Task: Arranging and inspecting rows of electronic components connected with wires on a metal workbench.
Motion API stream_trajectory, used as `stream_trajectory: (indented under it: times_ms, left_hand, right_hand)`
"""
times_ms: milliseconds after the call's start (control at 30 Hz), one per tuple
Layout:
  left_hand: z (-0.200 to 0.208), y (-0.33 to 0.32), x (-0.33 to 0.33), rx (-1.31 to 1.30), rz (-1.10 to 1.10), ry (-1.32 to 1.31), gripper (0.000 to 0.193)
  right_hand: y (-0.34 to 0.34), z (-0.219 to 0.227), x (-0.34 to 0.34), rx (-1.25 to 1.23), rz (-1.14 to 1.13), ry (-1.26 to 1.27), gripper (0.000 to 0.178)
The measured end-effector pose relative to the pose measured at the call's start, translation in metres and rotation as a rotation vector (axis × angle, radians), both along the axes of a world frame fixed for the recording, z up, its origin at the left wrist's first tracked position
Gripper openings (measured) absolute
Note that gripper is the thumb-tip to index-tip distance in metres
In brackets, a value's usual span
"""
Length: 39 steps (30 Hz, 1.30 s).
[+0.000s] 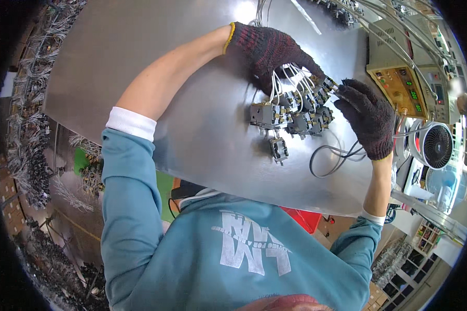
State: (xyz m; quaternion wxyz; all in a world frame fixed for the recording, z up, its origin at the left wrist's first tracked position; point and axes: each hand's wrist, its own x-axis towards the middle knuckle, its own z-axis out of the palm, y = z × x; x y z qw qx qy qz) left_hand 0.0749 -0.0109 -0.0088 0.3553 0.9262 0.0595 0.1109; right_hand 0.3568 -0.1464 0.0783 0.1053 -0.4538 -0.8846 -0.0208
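My left hand [270,49], in a dark knitted glove with a yellow cuff, reaches across the metal table and curls over a bunch of white wires [296,78]. Its fingers extend toward a small metal-framed electrical part [324,89] at the bunch's right end. Several similar metal-framed parts [270,115] hang together on the wires and rest on the tabletop, one [279,149] lying closest to me. My right hand [367,116], gloved alike, has its fingertips drawn together at the right-end part. Whatever those fingertips pinch is too small to make out.
A steel tabletop [202,129] spreads under the parts. Dark cable [327,150] loops beside my right wrist. At the right stand a test instrument [402,90] with lit green digits and a small fan [437,145]. Bundles of wired parts [31,129] hang at left.
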Motion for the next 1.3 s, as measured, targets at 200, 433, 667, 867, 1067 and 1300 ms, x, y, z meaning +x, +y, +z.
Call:
stream_trajectory:
  times_ms: [200, 433, 667, 867, 1067, 1300]
  left_hand:
    - [-0.001, 0.001, 0.001, 0.109, 0.026, -0.056, 0.1]
    - [0.012, 0.001, 0.001, -0.047, 0.009, 0.124, 0.098]
    - [-0.009, 0.01, 0.008, 0.15, 0.01, -0.169, 0.097]
    - [0.014, 0.002, 0.009, 0.098, 0.044, -0.024, 0.095]
    - [0.0, -0.012, -0.007, -0.013, 0.03, -0.011, 0.094]
    - [-0.001, -0.006, -0.001, 0.164, 0.046, -0.062, 0.095]
  right_hand:
    - [0.0, -0.002, 0.0, 0.03, 0.022, 0.035, 0.033]
    - [-0.037, -0.007, -0.02, -0.447, -0.519, 0.597, 0.028]
    - [-0.025, -0.011, -0.012, -0.009, -0.139, 0.166, 0.024]
    - [-0.028, -0.008, -0.007, -0.026, -0.112, 0.049, 0.025]
    - [-0.083, -0.01, -0.028, -0.403, -0.609, 0.64, 0.024]
    - [-0.077, -0.021, -0.021, -0.013, -0.301, 0.221, 0.024]
